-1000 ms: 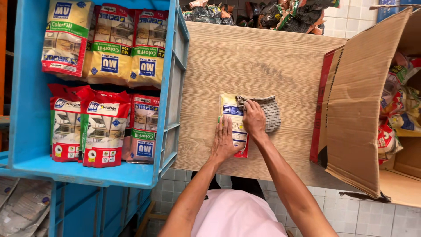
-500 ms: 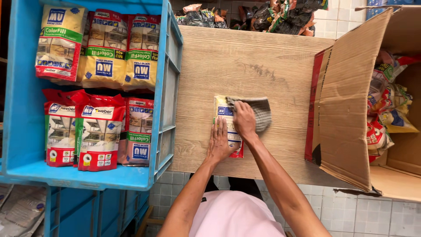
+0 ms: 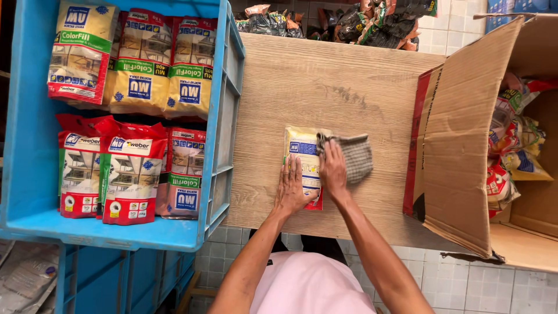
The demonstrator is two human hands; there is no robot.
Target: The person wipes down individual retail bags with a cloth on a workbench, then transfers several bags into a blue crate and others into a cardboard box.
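Wood-grain board (image 3: 325,87) spans the gap between a blue crate (image 3: 224,116) on your left and an open carton (image 3: 465,151) on your right, with tiled floor below and a heap of dark packets (image 3: 349,20) at the far edge. You have one pouch (image 3: 302,157) lying flat near the board's near edge, roughly midway between crate and carton, so it has firm backing under it. Your left hand (image 3: 292,189) lies palm down with fingers spread on the lower half of the pouch, not gripping, just pinning it so it cannot slide. Your right hand (image 3: 333,168) presses a checked grey cloth (image 3: 356,156) against the pouch's right side, fingers laid over the cloth rather than clenched round it; part of the cloth trails off onto the bare board. Inside the crate, yellow bags (image 3: 145,64) stand in a row at the back and red bags (image 3: 110,174) in front, packed side by side and face up. The carton's flap is folded outward toward the board, leaving its mixed packets (image 3: 514,151) in easy reach of your right arm
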